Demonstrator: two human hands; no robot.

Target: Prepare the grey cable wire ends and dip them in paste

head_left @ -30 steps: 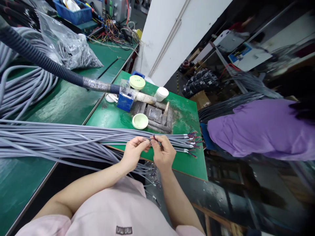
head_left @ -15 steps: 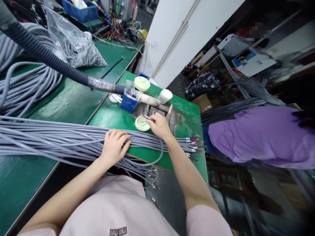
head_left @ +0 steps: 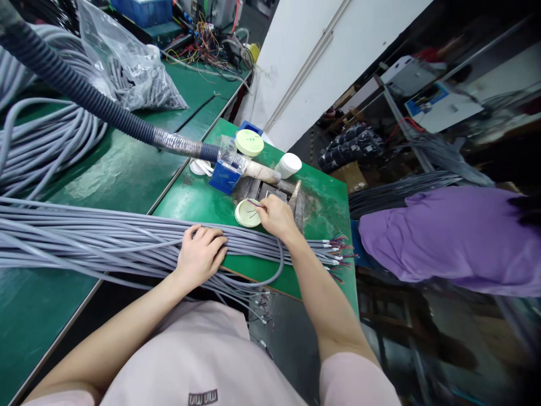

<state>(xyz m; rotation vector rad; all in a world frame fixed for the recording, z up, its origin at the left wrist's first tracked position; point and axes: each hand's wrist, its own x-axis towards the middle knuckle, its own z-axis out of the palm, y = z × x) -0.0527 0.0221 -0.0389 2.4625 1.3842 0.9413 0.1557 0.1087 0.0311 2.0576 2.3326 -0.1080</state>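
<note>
Head view: left hand lying across the grey cable bundle over the bench's front edge, fingers loosely spread on top, holding nothing. Right hand near the bench's middle, fingers pinched narrow on a thin dark wire, just above a pale green lid. Red-tipped cable ends past the bench's right edge, beside a co-worker's purple shirt.

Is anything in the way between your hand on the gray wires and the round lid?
Only a few grey cables of the bundle under the left hand, then a strip of green bench. Nothing stands up there. The round lid sits just past them; the right hand is beyond it.
</note>
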